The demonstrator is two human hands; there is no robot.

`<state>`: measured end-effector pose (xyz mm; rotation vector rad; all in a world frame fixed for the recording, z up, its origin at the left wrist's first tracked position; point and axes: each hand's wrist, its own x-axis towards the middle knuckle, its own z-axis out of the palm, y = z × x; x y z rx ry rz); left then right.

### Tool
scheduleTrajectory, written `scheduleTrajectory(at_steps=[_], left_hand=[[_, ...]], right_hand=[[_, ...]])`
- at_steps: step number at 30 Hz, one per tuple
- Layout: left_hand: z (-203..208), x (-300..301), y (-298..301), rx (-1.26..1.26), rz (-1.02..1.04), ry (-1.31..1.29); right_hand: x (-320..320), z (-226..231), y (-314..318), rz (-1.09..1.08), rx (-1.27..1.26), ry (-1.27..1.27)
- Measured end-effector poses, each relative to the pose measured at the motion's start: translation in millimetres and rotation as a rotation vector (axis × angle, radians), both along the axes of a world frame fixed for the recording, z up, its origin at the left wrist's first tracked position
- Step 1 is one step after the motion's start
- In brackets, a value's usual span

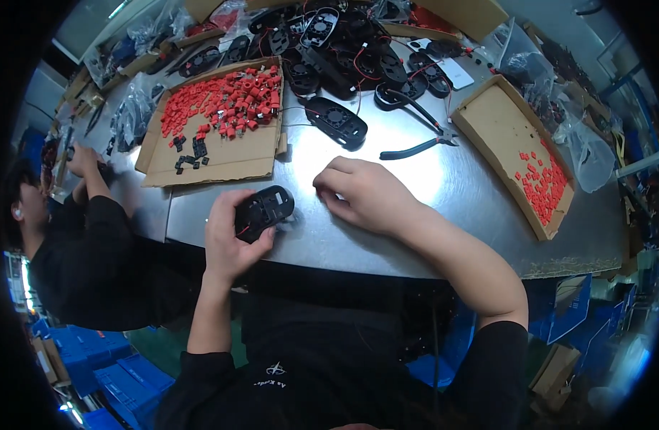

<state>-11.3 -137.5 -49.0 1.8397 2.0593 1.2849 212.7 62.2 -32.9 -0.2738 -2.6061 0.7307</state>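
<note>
My left hand (229,233) is wrapped round a black oval plastic housing (272,206) with an open inside and a bit of red wire, held just above the table's front edge. To its right, my right hand (358,192) rests on the metal table with its fingers curled together. Whatever those fingers may hold is hidden. Beyond my hands lies another black housing (335,123) with a round fan-like grille and a thin wire. Dark-handled cutting pliers (421,148) lie on the table past my right hand.
A cardboard tray (229,166) at left holds many red and some black small parts. Another cardboard tray (487,111) at right holds red pieces (544,186). Black housings with wires (344,54) are heaped at the back. A co-worker (86,236) works at far left; blue crates (129,387) stand below.
</note>
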Motion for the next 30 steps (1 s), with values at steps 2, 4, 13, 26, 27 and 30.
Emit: scheduleTrajectory(at_steps=[2,4,13,26,27,30], left_hand=[[2,1,-1,0.001,0.005,0.007],[5,2,-2,0.004,0.017,0.016],[1,0,-1,0.002,-0.005,0.035],[2,3,0,-0.034,0.0,0.014],[2,3,1,-0.042,0.002,0.005],[4,1,4,-0.056,-0.009,0.013]], right_hand=[[5,9,0,0.022,-0.033,-0.02],[11,21,0,0.001,-0.111,-0.063],[8,12,-1,-0.004,-0.051,-0.16],[7,11,-5,-0.089,0.032,-0.184],[8,13,-5,-0.074,0.012,-0.187],[10,14,-2,-0.05,-0.043,-0.174]])
